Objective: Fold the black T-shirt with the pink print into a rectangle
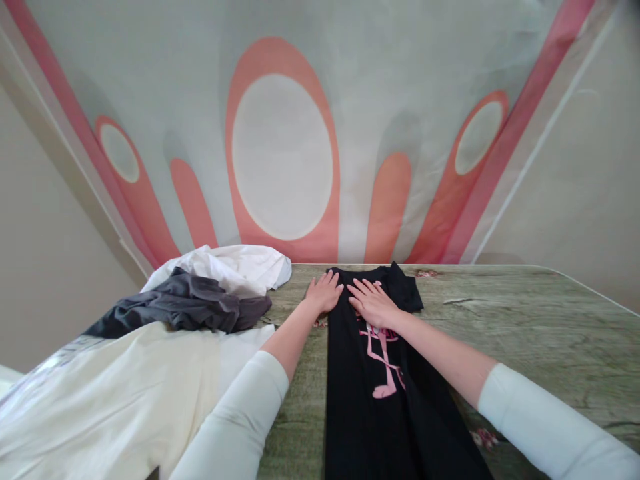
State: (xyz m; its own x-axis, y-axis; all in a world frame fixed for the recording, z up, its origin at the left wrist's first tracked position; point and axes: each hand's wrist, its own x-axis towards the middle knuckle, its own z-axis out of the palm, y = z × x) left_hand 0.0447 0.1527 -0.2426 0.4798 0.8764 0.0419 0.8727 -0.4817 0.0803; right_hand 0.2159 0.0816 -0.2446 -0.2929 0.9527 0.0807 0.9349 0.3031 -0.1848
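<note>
A black T-shirt [360, 413] with a pink cartoon figure printed on its front lies lengthwise on the table, its collar at the far end. Its left side is a straight folded edge, while a short sleeve sticks out at the upper right. My left hand [324, 292] rests flat on the upper left edge of the shirt, fingers stretched out. Spread over the chest, my right hand [373, 303] covers the upper part of the print. Neither hand grips the cloth.
Left of the shirt lie a crumpled white garment [240, 263], a dark grey garment [200, 300] and a cream garment [150, 387]. The wood-patterned table [525, 333] extends to the right. Behind it stands a wall with a pink and white printed sheet [283, 157].
</note>
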